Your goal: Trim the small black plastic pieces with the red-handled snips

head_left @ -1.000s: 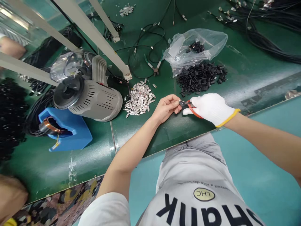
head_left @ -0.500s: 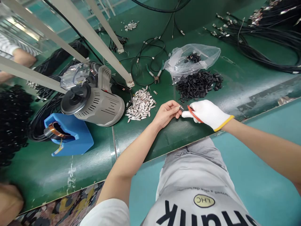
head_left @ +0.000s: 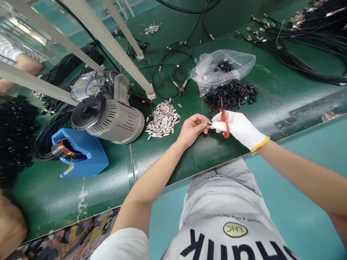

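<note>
My bare left hand pinches a small metal connector with a black part between thumb and fingers. My right hand, in a white knitted glove with a yellow cuff, holds orange-handled scissors. Their blades point away from me, and the gloved thumb and fingertips meet the connector's black end. Beyond the glove lies a heap of small black plastic covers. Left of my bare hand is a pile of silvery metal connectors.
Behind the black covers rests a clear plastic bag, with cutting pliers to its left. A grey machine and a blue tape dispenser stand left. Black cable bundles lie at right. Another person's arm shows upper left.
The scissors have swung from lying across the gloved palm toward the left hand to pointing away from me. The gloved fingertips now touch the connector; my left hand stays nearly in place.
</note>
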Demonstrator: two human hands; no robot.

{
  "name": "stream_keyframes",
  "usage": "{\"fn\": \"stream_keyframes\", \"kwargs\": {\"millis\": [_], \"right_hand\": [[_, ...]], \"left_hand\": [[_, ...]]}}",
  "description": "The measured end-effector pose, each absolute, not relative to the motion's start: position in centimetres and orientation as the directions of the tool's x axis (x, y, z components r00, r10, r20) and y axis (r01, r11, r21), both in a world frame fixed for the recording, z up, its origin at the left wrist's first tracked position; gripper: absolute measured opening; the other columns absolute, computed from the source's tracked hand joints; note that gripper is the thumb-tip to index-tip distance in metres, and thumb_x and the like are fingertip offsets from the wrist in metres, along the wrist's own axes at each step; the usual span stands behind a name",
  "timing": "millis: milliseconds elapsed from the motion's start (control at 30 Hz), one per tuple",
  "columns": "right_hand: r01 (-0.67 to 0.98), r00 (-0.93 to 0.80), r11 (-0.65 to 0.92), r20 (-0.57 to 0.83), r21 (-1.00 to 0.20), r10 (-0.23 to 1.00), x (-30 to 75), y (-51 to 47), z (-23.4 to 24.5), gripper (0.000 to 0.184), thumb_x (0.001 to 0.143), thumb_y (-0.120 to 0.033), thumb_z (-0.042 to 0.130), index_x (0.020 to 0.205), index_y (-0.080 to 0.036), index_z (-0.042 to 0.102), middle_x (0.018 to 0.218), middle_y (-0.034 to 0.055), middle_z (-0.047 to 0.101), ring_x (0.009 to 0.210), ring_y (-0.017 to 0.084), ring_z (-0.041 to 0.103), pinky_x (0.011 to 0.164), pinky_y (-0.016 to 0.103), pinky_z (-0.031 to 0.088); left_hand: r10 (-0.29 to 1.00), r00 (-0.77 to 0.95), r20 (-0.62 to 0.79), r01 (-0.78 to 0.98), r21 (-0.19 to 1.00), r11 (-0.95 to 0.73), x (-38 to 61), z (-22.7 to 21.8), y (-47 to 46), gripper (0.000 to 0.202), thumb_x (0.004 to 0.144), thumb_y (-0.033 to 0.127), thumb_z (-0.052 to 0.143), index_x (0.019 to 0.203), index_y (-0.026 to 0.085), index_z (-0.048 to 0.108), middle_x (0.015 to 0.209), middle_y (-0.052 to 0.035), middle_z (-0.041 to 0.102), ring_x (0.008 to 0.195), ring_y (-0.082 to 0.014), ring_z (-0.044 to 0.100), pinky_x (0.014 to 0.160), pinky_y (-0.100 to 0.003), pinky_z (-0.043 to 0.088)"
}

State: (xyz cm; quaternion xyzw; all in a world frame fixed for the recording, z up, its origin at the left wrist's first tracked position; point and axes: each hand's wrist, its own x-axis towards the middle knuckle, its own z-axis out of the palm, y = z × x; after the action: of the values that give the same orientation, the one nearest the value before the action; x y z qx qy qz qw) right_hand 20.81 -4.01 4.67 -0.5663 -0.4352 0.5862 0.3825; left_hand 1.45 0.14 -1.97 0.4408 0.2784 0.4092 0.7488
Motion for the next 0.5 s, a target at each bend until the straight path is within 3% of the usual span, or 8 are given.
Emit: {"fn": "stream_keyframes", "kwargs": {"millis": [100,333,433,500], "right_hand": [[0.015,-0.079,-0.325,-0.325,-0.946,0.942,20.8,-4.0,4.6,0.039,0.064,-0.033,0.091,0.093,-0.016,0.071,0.085,0.0035,0.072,0.072,0.014,0.063,0.065,0.026,0.05],[0.141,-0.006,-0.242,-0.245,-0.96,0.97,21.1,-3.4,2.8,0.032,0.069,-0.031,0.088,0.095,-0.019,0.073,0.087,0.0015,0.072,0.077,0.015,0.065,0.07,0.028,0.051],[0.104,0.096,-0.205,-0.195,-0.973,0.976,22.1,-2.9,2.1,0.034,0.067,-0.034,0.089,0.094,-0.02,0.072,0.087,0.002,0.073,0.076,0.017,0.067,0.073,0.031,0.054],[0.111,0.136,-0.167,-0.151,-0.98,0.979,23.1,-2.6,1.7,0.034,0.068,-0.036,0.088,0.094,-0.022,0.07,0.087,0.0024,0.073,0.076,0.018,0.068,0.074,0.034,0.056]], "left_hand": [[0.864,0.503,-0.038,-0.344,0.908,0.24,1.6,-2.0,0.0,0.033,0.078,0.04,0.089,0.092,0.016,0.07,0.078,-0.0006,0.07,0.063,-0.009,0.063,0.063,-0.024,0.051],[0.9,0.435,0.015,-0.288,0.95,0.124,1.7,-2.2,-0.2,0.037,0.085,0.049,0.081,0.097,0.017,0.066,0.078,-0.0001,0.068,0.061,-0.009,0.061,0.062,-0.024,0.048],[0.913,0.396,0.099,-0.11,0.992,-0.06,1.5,-1.9,-0.6,0.036,0.09,0.051,0.074,0.096,0.017,0.067,0.077,-0.0008,0.066,0.061,-0.009,0.056,0.061,-0.024,0.044],[0.87,0.467,0.156,0.044,0.979,-0.199,1.4,-1.5,-1.0,0.033,0.089,0.049,0.075,0.093,0.017,0.07,0.08,-0.0024,0.065,0.066,-0.0108,0.054,0.064,-0.026,0.043]]}}
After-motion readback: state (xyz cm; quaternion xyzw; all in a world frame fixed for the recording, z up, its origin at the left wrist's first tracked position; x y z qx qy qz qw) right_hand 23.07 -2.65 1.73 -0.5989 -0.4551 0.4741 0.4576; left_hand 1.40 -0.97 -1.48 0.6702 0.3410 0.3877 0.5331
